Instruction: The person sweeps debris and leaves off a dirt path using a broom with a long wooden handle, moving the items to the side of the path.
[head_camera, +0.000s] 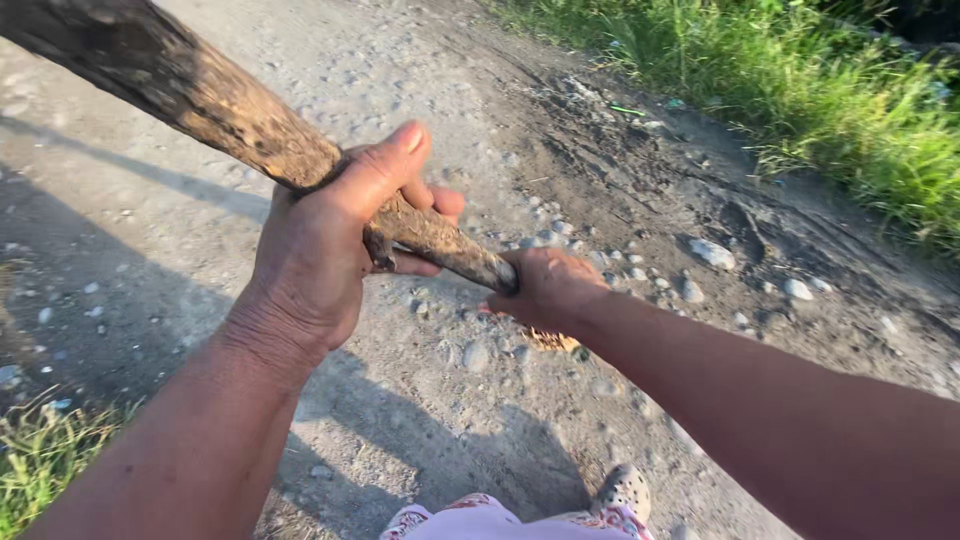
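**A:** What have the two hands got hold of?

**B:** A rough wooden handle (230, 110), dark and mud-crusted, running from the 10 o'clock corner of the view down toward the centre. The left hand (330, 240) is wrapped round it near the middle, thumb laid up along the top and fingers curled under. The right hand (548, 288) is closed over the very butt end, just at 4 o'clock from the left one.

**A:** So both are clenched on it?

**B:** Yes, both fists are tight round the wood, neither one spread. The handle is raised off the ground and tilted, its far end leaving the picture at the top left, so I cannot tell what is fixed to that end, if anything.

**A:** How far along does the work look?

**B:** Hard to judge. The gravel path (480, 400) below the hands shows loose stones (712, 252) and a darker, churned strip of earth (640, 170) out toward 1 o'clock, beside the grass verge (820, 90). That could be ground already worked, but nothing shows it being struck now. I would put this at mid-stroke, handle lifted, with the patch directly underfoot looking undisturbed.

**A:** Anything else near?

**B:** A patterned shoe (625, 490) at 6 o'clock and a tuft of grass (40, 460) at 8 o'clock.
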